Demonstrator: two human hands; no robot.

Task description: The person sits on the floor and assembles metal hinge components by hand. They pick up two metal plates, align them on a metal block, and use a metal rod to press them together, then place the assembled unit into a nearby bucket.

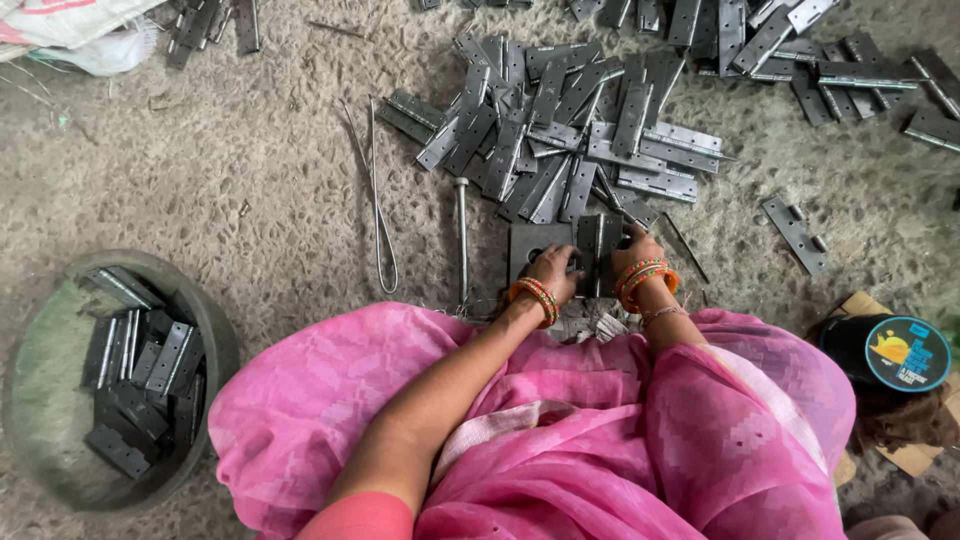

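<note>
I sit on the ground in pink cloth, both wrists in orange bangles. My left hand (553, 270) rests on a dark square metal block (530, 248) with a hole in it. My right hand (636, 248) grips a grey metal hinge (599, 250) standing on edge beside that block. Both hands are close together just in front of my lap. Beyond them lies a big heap of flat grey hinges (560, 130).
A round grey tub (210, 330) at my left holds several dark hinges. A long metal pin (461, 235) and a bent wire loop (378, 190) lie on the rough ground. More hinges (800, 50) are scattered top right. A round blue-lidded tin (905, 352) sits at my right.
</note>
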